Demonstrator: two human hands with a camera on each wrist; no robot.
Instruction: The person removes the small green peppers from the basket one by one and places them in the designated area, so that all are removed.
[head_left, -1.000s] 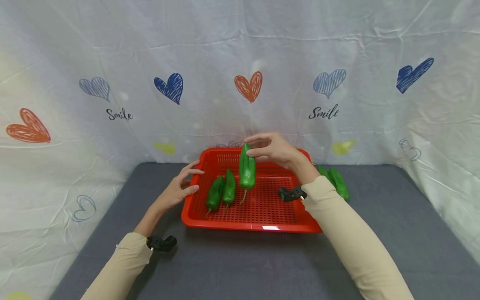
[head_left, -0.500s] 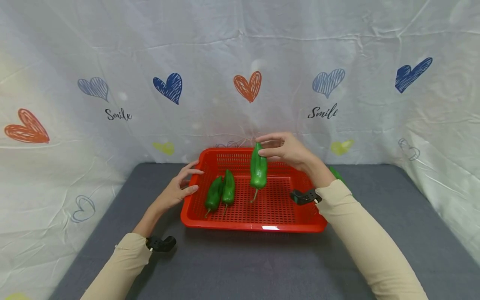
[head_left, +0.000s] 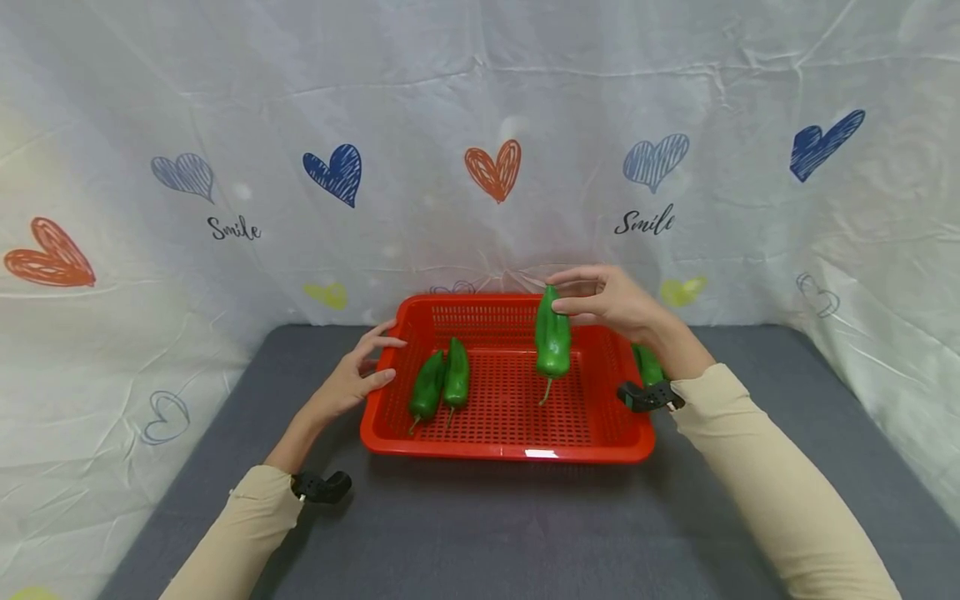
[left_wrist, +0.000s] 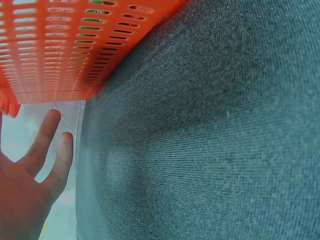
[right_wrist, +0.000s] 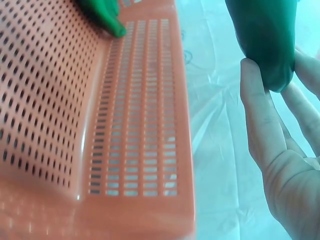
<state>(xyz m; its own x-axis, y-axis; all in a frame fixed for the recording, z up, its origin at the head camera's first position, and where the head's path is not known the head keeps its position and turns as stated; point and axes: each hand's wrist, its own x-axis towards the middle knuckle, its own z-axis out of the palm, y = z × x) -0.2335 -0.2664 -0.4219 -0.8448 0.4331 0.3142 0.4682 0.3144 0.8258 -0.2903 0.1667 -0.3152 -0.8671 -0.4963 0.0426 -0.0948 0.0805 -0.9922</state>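
Note:
My right hand pinches a green pepper near its tip, between thumb and fingers. The pepper hangs stem-down over the right half of a red plastic basket. From the right wrist, the pepper's tip shows between the fingers, beside the perforated basket wall. My left hand rests at the basket's left rim with loosely spread fingers. In the left wrist view, fingers stretch out straight beside the basket's slotted side. Two more green peppers, a left one and a right one, lie inside at the left.
Another green pepper lies right of the basket on the grey table, partly hidden by the right arm. A pale curtain with printed hearts hangs behind the table's far edge. Each wrist wears a black strap.
My right hand has carried the pepper rightward across the basket, from beside the two lying peppers to over the right half. The left hand stays at the rim.

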